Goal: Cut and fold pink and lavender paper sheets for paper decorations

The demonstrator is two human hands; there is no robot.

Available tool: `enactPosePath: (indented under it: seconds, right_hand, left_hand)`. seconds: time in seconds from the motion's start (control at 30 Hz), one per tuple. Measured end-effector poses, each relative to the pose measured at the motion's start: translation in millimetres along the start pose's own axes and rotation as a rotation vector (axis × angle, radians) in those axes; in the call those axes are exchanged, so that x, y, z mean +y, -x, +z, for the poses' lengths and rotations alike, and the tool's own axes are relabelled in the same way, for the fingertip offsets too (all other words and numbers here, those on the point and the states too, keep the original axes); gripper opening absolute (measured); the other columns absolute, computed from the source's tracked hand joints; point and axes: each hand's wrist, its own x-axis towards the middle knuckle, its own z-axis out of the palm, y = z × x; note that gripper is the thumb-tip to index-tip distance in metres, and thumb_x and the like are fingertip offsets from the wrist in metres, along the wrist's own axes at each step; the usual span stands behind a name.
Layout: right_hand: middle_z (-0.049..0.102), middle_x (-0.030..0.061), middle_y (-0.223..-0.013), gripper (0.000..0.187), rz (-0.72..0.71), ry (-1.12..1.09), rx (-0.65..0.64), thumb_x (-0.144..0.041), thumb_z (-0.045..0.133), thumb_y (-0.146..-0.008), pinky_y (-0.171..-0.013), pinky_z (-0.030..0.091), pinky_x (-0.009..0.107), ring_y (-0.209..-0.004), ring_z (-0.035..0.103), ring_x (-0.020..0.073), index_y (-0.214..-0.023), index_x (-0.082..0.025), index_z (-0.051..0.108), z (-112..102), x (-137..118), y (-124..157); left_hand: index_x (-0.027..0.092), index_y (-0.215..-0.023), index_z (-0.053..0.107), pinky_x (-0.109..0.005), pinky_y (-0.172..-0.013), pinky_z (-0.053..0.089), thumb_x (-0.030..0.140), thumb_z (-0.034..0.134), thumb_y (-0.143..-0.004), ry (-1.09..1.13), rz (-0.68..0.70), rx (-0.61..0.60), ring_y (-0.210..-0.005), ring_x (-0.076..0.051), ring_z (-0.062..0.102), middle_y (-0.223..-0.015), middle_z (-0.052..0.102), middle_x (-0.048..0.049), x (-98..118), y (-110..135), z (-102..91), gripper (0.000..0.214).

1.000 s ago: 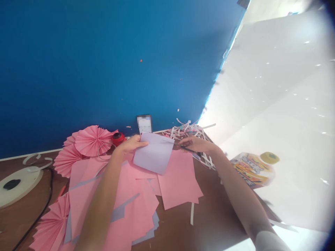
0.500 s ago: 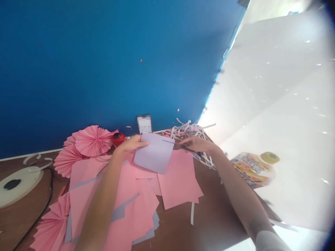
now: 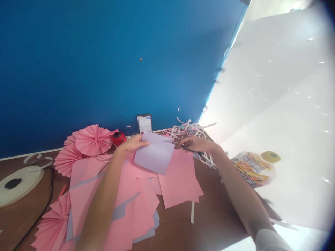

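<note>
The left hand [image 3: 132, 143] sits just above the centre of the frame, its grip narrow, pinching the left edge of a lilac paper sheet [image 3: 155, 153] between thumb and fingers. The sheet is held tilted, clear of the pink paper beneath it. The right hand [image 3: 197, 143] is to the right of the sheet, its grip closed around the handles of a pair of dark scissors [image 3: 187, 148]. The narrow blades point left and reach the sheet's upper right corner; how far they are open is too fine to tell.

Below the hands, loose pink paper sheets [image 3: 180, 177] overlap across the brown worktop [image 3: 217, 226], with a larger pink stack [image 3: 136, 205] at lower centre and grey-lilac paper [image 3: 119, 211] showing under it. Pleated pink paper fans [image 3: 91, 140] lie left of the hands, with another [image 3: 51, 223] at lower left. A red object [image 3: 118, 138] sits just above the left hand, beside a blurred upright phone [image 3: 144, 123]. Shredded paper strips [image 3: 188, 130] are heaped at upper right of the hands. At far left lies a cream disc [image 3: 18, 183] with a black cable [image 3: 44, 198] near it. A printed packet [image 3: 252, 168] with a yellow cap lies on a white sheet [image 3: 274, 87] at right, and a blue wall [image 3: 104, 62] fills the upper left.
</note>
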Motion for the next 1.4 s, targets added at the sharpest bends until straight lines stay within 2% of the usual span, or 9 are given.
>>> enactPosePath:
  seconds: [0.13, 0.23, 0.43, 0.8, 0.97, 1.4]
  right_hand:
    - [0.066, 0.0059, -0.086, 0.035, -0.019, 0.002, -0.001, -0.042, 0.068, -0.074, -0.063, 0.043, 0.029, -0.072, 0.055, 0.0161, -0.102, -0.022, 0.07, 1.4, -4.3, 1.7]
    - [0.065, 0.0044, -0.086, 0.035, -0.028, -0.009, 0.003, -0.043, 0.068, -0.074, -0.064, 0.042, 0.028, -0.072, 0.054, 0.015, -0.102, -0.022, 0.07, 2.9, -3.5, 0.6]
    - [0.061, 0.002, -0.077, 0.038, -0.007, -0.011, -0.003, -0.045, 0.068, -0.074, -0.058, 0.039, 0.026, -0.064, 0.049, 0.0122, -0.105, -0.023, 0.068, 5.0, 2.5, -3.7]
    - [0.063, 0.0034, -0.086, 0.03, -0.019, -0.029, -0.104, -0.038, 0.062, -0.08, -0.06, 0.039, 0.025, -0.065, 0.048, 0.011, -0.104, -0.021, 0.068, 4.7, 2.1, -4.2]
    - [0.063, 0.0038, -0.088, 0.033, -0.029, -0.053, -0.144, -0.035, 0.061, -0.08, -0.061, 0.039, 0.026, -0.064, 0.047, 0.0105, -0.109, -0.021, 0.067, 3.9, 1.4, -4.0]
    - [0.058, 0.0004, -0.075, 0.034, -0.017, -0.137, -0.135, -0.04, 0.067, -0.077, -0.059, 0.037, 0.026, -0.059, 0.044, 0.009, -0.103, -0.017, 0.066, 12.4, -6.8, -5.1]
  left_hand:
    - [0.01, -0.095, 0.068, -0.03, -0.067, 0.047, 0.047, 0.077, -0.062, 0.011, 0.001, 0.006, -0.079, -0.023, 0.064, -0.088, 0.07, -0.0102, 2.9, 0.9, 3.5, 0.05]
    - [0.01, -0.099, 0.067, -0.033, -0.07, 0.049, 0.045, 0.079, -0.06, 0.068, -0.033, -0.032, -0.082, -0.024, 0.066, -0.09, 0.071, -0.0107, 7.5, 1.9, 8.4, 0.054]
    - [0.014, -0.105, 0.066, -0.034, -0.076, 0.05, 0.041, 0.081, -0.061, 0.153, -0.019, -0.082, -0.087, -0.024, 0.066, -0.095, 0.072, -0.0095, 11.1, 0.0, 15.4, 0.054]
    - [0.012, -0.107, 0.066, -0.031, -0.072, 0.05, 0.039, 0.081, -0.061, 0.111, -0.03, -0.088, -0.088, -0.024, 0.065, -0.096, 0.071, -0.0105, 16.8, 1.6, 26.0, 0.055]
    - [0.013, -0.108, 0.066, -0.03, -0.072, 0.049, 0.038, 0.08, -0.063, 0.119, -0.029, -0.091, -0.087, -0.023, 0.065, -0.096, 0.071, -0.0099, 17.6, 1.6, 27.0, 0.054]
    - [0.012, -0.109, 0.066, -0.028, -0.068, 0.048, 0.042, 0.077, -0.067, 0.101, -0.02, -0.113, -0.082, -0.021, 0.066, -0.095, 0.071, -0.0111, 20.2, 3.0, 29.0, 0.053]
